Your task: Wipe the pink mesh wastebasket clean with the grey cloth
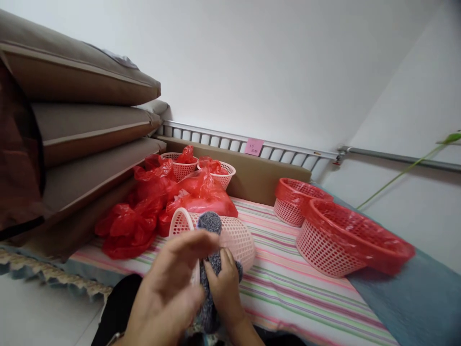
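Note:
My right hand (227,289) is closed around a dark grey, speckled, fuzzy fabric piece (211,223), its exact kind unclear. The fabric stands roughly upright, its rounded top above my fingers and its lower part hanging below them. Nearer the camera, my left hand (167,288) has its thumb and fingers apart in a curve, slightly blurred, with nothing visible between them. It overlaps the left side of the fabric from this angle. Just behind both hands, a pale pink perforated basket (239,235) lies on its side, its rim facing left; my hands partly hide it.
Red plastic bags (201,194) fill the left of the striped bed sheet (273,269), with small baskets (225,179) behind. Two baskets lined with red plastic, one large (326,247), stand right. Stacked cushions (93,122) rise at left; a radiator (216,140) runs along the wall.

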The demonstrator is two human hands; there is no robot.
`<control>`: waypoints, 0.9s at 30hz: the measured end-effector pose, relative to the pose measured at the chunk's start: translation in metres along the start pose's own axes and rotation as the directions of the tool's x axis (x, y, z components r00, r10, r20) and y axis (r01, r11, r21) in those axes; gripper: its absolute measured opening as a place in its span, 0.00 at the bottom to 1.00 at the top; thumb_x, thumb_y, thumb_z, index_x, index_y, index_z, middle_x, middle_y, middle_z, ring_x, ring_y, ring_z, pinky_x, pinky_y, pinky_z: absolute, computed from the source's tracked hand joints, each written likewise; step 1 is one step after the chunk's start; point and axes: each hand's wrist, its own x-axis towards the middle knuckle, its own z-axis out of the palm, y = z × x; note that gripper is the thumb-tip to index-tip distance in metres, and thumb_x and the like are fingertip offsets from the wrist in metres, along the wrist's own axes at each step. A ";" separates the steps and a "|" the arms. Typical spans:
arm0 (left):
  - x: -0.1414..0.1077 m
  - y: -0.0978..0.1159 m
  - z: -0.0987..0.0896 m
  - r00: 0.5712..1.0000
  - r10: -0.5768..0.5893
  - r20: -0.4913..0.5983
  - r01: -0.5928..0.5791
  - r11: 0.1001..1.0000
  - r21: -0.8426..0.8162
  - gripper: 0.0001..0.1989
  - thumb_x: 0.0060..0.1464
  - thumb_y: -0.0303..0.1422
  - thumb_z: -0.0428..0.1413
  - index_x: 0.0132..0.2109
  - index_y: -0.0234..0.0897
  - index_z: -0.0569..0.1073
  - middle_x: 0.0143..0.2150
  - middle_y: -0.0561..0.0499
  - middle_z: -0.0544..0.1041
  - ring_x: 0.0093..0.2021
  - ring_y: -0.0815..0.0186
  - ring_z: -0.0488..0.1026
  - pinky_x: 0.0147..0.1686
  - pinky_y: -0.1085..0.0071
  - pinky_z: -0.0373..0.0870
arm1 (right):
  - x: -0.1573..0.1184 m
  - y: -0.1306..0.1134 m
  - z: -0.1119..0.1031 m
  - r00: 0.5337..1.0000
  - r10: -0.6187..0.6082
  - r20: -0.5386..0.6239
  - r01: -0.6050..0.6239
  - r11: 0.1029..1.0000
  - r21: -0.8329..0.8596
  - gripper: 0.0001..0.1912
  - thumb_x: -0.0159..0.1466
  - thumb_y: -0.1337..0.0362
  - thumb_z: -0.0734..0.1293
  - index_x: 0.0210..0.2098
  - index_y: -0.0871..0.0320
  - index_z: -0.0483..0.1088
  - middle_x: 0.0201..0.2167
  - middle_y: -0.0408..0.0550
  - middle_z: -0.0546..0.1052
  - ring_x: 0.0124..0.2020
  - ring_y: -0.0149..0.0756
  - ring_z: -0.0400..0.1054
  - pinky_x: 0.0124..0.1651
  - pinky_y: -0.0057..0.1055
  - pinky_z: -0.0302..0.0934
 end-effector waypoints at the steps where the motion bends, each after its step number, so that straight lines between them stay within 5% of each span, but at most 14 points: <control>1: 0.009 -0.009 -0.005 1.000 -0.004 -0.023 0.004 1.000 -0.023 0.22 0.48 0.41 0.59 0.51 0.48 0.68 0.52 0.51 0.74 0.56 0.55 0.67 0.54 0.62 0.67 | 0.000 0.000 0.000 1.000 0.000 0.020 -0.001 1.000 0.012 0.13 0.58 0.62 0.63 0.43 0.56 0.67 0.40 0.50 0.73 0.44 0.42 0.68 0.46 0.37 0.63; 4: 0.028 -0.048 -0.024 0.983 -0.068 -0.170 0.072 0.997 0.017 0.19 0.54 0.36 0.54 0.54 0.48 0.64 0.59 0.52 0.66 0.61 0.59 0.60 0.63 0.59 0.52 | 0.000 0.000 0.001 0.998 0.000 0.060 -0.003 0.999 0.042 0.13 0.59 0.63 0.63 0.44 0.57 0.66 0.41 0.51 0.73 0.45 0.42 0.67 0.48 0.38 0.63; 7: 0.031 -0.084 -0.036 0.956 -0.281 -0.089 0.286 0.956 0.058 0.26 0.53 0.40 0.55 0.57 0.41 0.60 0.63 0.43 0.61 0.61 0.54 0.59 0.62 0.52 0.51 | 0.002 -0.001 0.001 0.998 0.002 0.069 -0.006 0.999 0.054 0.13 0.58 0.64 0.64 0.44 0.57 0.66 0.41 0.51 0.72 0.45 0.41 0.67 0.48 0.37 0.63; 10: 0.028 -0.103 -0.030 0.940 -0.336 0.066 0.332 0.941 0.066 0.28 0.52 0.39 0.56 0.58 0.36 0.61 0.63 0.40 0.63 0.62 0.54 0.59 0.62 0.55 0.53 | 0.003 -0.003 0.000 0.998 0.015 0.069 -0.018 0.999 0.046 0.13 0.57 0.65 0.64 0.43 0.56 0.67 0.40 0.50 0.72 0.44 0.41 0.67 0.47 0.37 0.63; 15: 0.025 -0.111 -0.009 0.951 -0.234 0.205 0.200 0.964 0.174 0.21 0.55 0.38 0.53 0.55 0.38 0.67 0.59 0.46 0.69 0.60 0.57 0.63 0.61 0.61 0.56 | -0.001 0.000 0.002 1.000 0.007 0.025 -0.008 0.999 0.037 0.17 0.55 0.69 0.63 0.45 0.56 0.67 0.41 0.51 0.73 0.44 0.41 0.68 0.47 0.37 0.64; 27: 0.019 -0.113 -0.007 0.955 -0.230 0.186 0.167 0.938 0.305 0.21 0.56 0.39 0.50 0.54 0.36 0.67 0.59 0.43 0.69 0.62 0.54 0.61 0.61 0.57 0.57 | 0.002 0.014 -0.001 1.000 -0.007 0.012 0.007 1.000 0.004 0.19 0.56 0.70 0.61 0.48 0.57 0.67 0.43 0.50 0.72 0.47 0.39 0.66 0.50 0.35 0.62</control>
